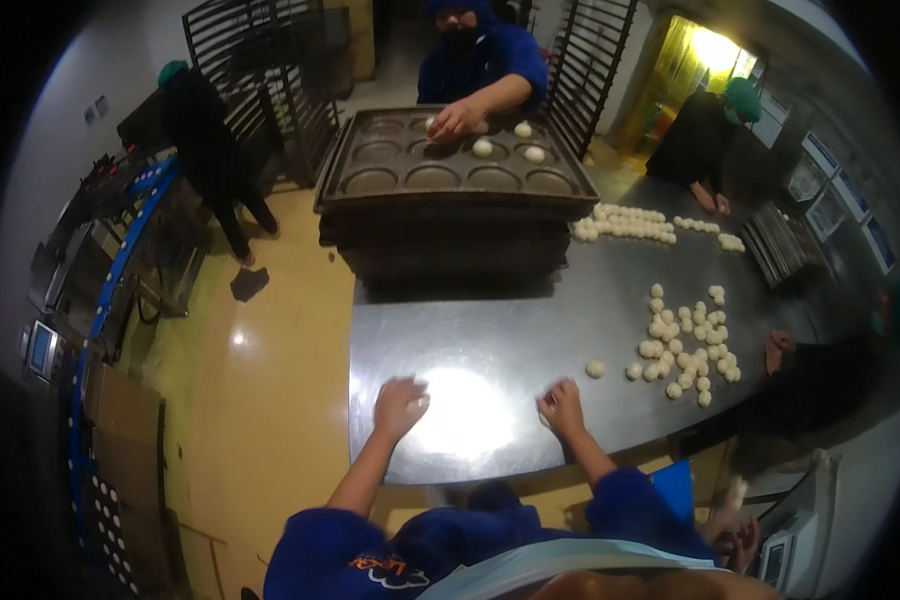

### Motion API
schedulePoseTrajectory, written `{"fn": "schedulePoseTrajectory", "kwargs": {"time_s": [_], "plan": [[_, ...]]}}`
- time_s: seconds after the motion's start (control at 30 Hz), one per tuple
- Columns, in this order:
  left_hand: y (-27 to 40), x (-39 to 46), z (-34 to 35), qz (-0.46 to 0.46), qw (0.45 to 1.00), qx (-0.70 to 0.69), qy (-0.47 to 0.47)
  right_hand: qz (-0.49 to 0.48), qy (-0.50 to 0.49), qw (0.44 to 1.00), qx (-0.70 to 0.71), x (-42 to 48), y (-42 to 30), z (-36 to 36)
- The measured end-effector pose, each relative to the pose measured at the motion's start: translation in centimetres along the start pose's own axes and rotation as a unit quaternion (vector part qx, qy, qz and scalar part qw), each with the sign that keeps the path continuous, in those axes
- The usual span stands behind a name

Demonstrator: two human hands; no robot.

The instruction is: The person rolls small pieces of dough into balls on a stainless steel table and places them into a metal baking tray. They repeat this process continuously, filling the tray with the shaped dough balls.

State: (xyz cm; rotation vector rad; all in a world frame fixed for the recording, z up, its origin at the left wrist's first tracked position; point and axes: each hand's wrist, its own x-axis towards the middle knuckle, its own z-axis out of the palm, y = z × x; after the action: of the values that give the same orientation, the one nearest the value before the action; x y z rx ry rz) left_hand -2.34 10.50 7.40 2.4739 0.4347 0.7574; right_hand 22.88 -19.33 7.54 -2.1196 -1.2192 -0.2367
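Note:
My left hand (400,409) is cupped on the steel tabletop near its left edge, slightly blurred. A pale dough ball (418,406) shows in part under its fingers. To the right, my right hand (562,407) curls over another dough ball (544,420), of which only a sliver is visible. Just beyond that hand lies a single dough ball (595,369). Farther right, a loose cluster of dough balls (671,346) spreads across the steel table (495,330).
A stack of dark baking pans (450,240) with round wells stands at the table's far side. A co-worker's hand (457,120) reaches over its top pan, which holds several dough balls. Rows of dough balls (630,223) lie right of it. A blue conveyor (112,270) runs along the left.

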Motion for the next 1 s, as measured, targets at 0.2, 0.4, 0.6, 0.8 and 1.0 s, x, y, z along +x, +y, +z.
{"fn": "schedulePoseTrajectory", "kwargs": {"time_s": [0.2, 0.4, 0.6, 0.8, 1.0], "plan": [[6.3, -4.8, 4.5, -0.056, 0.979, -0.131, -0.146, 0.055, -0.126, 0.983, 0.119, -4.7, -8.0, 3.3], [-2.4, -2.1, 0.0, -0.011, 1.0, -0.027, -0.008, 0.036, -0.03, 0.996, -0.074, -2.3, -1.3, -0.8], [5.3, -1.6, 5.0, -0.115, 0.972, -0.127, -0.159, 0.11, -0.078, 0.982, 0.133, -1.3, -9.1, 5.6], [-1.6, -1.8, 0.4, -0.131, 0.986, -0.076, -0.076, 0.013, -0.023, 0.998, -0.058, -2.4, -2.2, 0.5], [5.4, 1.9, 4.9, -0.063, 0.978, -0.176, -0.092, 0.123, -0.041, 0.981, 0.145, 3.1, -9.3, 6.2]]}}
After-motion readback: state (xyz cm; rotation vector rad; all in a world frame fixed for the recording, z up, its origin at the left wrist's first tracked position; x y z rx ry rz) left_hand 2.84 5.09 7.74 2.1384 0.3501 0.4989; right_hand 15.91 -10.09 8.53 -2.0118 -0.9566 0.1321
